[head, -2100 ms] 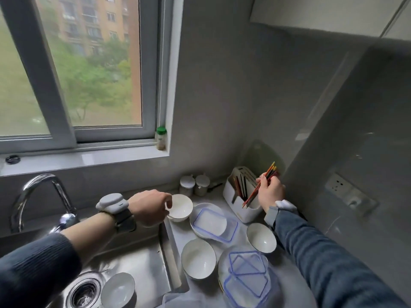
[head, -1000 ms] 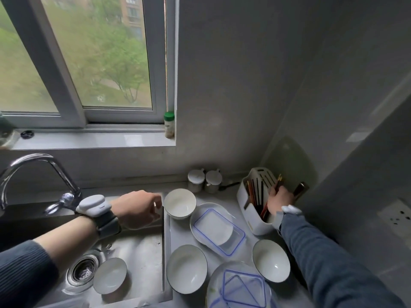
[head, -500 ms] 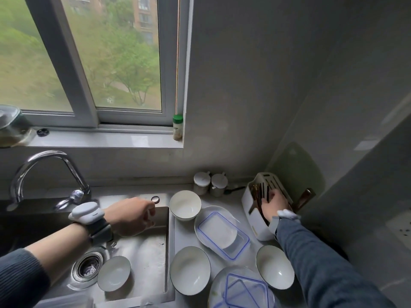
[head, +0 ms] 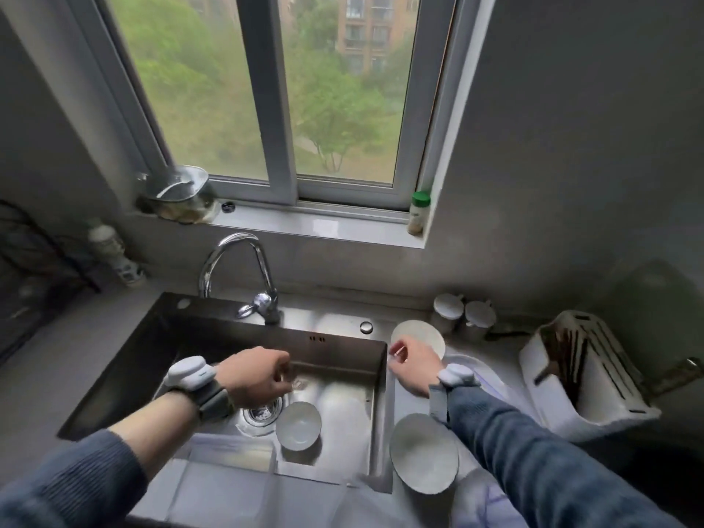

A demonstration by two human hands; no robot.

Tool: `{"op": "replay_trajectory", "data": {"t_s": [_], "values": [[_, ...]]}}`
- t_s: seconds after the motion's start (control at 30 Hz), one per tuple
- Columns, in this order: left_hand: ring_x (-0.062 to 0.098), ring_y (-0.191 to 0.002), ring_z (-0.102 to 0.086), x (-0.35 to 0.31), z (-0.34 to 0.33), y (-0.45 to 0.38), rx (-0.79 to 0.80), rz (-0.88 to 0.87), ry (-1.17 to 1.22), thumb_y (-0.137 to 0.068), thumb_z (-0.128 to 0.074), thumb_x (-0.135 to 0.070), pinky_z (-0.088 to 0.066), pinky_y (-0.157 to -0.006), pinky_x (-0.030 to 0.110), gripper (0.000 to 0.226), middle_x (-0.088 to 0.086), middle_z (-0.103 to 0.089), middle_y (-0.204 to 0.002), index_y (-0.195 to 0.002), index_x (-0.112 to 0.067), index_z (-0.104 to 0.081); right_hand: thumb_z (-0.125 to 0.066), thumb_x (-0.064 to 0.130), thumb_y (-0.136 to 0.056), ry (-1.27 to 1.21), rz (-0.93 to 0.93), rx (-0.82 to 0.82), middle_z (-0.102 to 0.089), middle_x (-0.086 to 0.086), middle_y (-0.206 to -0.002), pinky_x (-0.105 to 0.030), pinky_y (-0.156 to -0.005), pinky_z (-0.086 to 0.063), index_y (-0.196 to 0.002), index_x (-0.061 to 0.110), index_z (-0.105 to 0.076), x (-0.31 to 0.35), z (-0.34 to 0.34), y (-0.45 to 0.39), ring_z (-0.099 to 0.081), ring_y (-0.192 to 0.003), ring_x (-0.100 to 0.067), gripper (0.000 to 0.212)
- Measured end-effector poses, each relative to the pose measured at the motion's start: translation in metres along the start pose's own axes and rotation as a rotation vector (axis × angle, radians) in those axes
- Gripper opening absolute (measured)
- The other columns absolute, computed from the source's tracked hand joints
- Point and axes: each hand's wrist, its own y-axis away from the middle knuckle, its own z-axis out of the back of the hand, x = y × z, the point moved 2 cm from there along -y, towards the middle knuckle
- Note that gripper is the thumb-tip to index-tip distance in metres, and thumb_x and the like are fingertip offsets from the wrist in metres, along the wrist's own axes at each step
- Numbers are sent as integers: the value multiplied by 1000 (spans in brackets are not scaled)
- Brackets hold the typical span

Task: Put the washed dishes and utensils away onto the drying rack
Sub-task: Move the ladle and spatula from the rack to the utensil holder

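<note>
A small white bowl (head: pixel 298 425) sits upright in the steel sink (head: pixel 343 398) beside the drain. Above it, left hand (head: pixel 254 375) hovers loosely curled, holding nothing; right hand (head: pixel 411 365) likewise, over the sink's right rim.

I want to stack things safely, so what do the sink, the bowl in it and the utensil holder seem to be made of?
The sink looks like brushed stainless steel: grey metal with soft reflections. The bowl looks like glazed white ceramic, smooth and slightly glossy, though melamine is possible. The utensil holder looks like matte white plastic, with moulded slots.
</note>
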Motion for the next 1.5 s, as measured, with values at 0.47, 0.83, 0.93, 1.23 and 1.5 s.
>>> {"op": "replay_trajectory", "data": {"t_s": [0.47, 0.83, 0.93, 1.23, 1.5], "values": [[8, -96, -67, 204, -45, 143, -17, 315, 197, -84, -60, -53, -54, -85, 28, 27, -16, -71, -105, -104, -36, -64, -59, 40, -81, 309, 461, 403, -73, 7, -104, -33, -83, -56, -103, 30, -65, 239, -181, 37, -68, -88, -18, 25], [10, -100, -64, 376, -65, 239, -93, 473, 327, -94, -61, -45, -55, -90, 29, 30, -10, -64, -111, -121, -32, -61, -62, 34, -82, 311, 466, 327, -72, 13, -103, -23, -74, -47, -107, 30, -66, 411, -289, 67, -68, -97, -12, 26], [13, -106, -63, 410, -62, 244, -109, 506, 320, -94, -61, -43, -54, -96, 32, 31, -8, -65, -117, -123, -31, -62, -62, 34, -81, 299, 463, 300, -71, 12, -101, -25, -77, -52, -105, 29, -66, 439, -308, 70, -68, -93, -13, 25], [18, -102, -58, 493, -41, 186, -187, 651, 392, -95, -58, -20, -48, -82, 28, 31, 2, -60, -125, -126, -19, -61, -55, 36, -78, 328, 447, 371, -71, 10, -105, -29, -79, -56, -107, 33, -64, 489, -341, 21, -69, -92, -16, 31], [28, -125, -57, 556, -20, 128, -141, 773, 312, -91, -57, -18, -50, -104, 35, 53, 7, -46, -147, -143, -11, -50, -61, 28, -87, 310, 430, 404, -70, 4, -113, -23, -77, -44, -120, 27, -64, 517, -362, -37, -67, -102, -19, 33]]}}
